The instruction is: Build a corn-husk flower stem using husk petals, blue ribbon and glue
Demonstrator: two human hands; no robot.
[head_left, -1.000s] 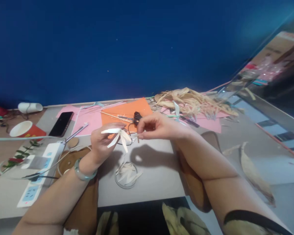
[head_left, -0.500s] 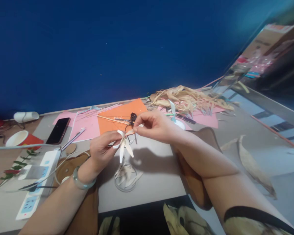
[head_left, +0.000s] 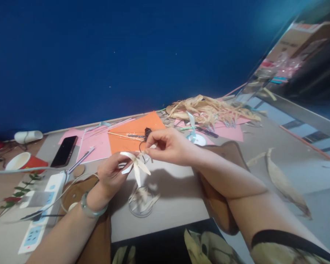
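Observation:
A pale flower of narrow husk-like petals [head_left: 139, 169] is pinched in my left hand [head_left: 112, 172], which is closed around its base with the petals fanning out to the right. Close by on the right, my right hand [head_left: 165, 146] has thumb and index finger pressed together on one pale petal at the flower's edge. Just below the flower, a clear round dish [head_left: 141, 215] on the table holds several loose pale petals [head_left: 151, 205]. The flower's base is hidden by my left fingers.
Behind my hands lie orange paper [head_left: 151, 119], pink sheets [head_left: 96, 145] and a heap of dried husks [head_left: 209, 110]. On the left are a phone [head_left: 64, 151], a paper cup [head_left: 30, 161] and a power strip [head_left: 30, 238] with cables. A large dried husk [head_left: 283, 179] lies at right.
The flower has turned in my left hand, so its petals spread wider and face the camera more. My right hand keeps its pinch beside it, slightly further left in view.

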